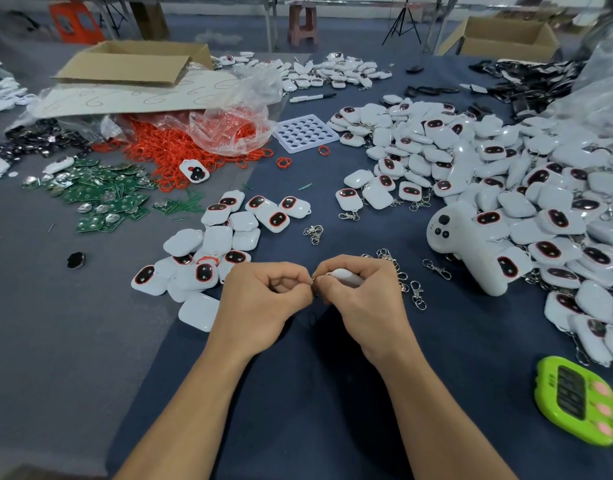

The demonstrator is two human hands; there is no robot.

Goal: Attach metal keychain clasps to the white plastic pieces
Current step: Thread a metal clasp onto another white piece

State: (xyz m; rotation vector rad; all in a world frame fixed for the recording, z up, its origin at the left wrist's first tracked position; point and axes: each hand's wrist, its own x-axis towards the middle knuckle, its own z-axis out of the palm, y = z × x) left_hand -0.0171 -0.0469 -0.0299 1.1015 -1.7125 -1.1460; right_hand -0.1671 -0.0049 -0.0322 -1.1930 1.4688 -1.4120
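Head view: at lower centre of the frame, a small white rounded plastic piece (345,276) is gripped in the closed right hand (362,299), and a small metal keychain clasp ring (313,281) is pinched by the left hand (263,303), fingertips of both meeting. The piece is judged light, rigid and slick, best held by its edges; the ring is judged stiff and springy. The loop on the piece is hidden by fingers, so threading cannot be confirmed.
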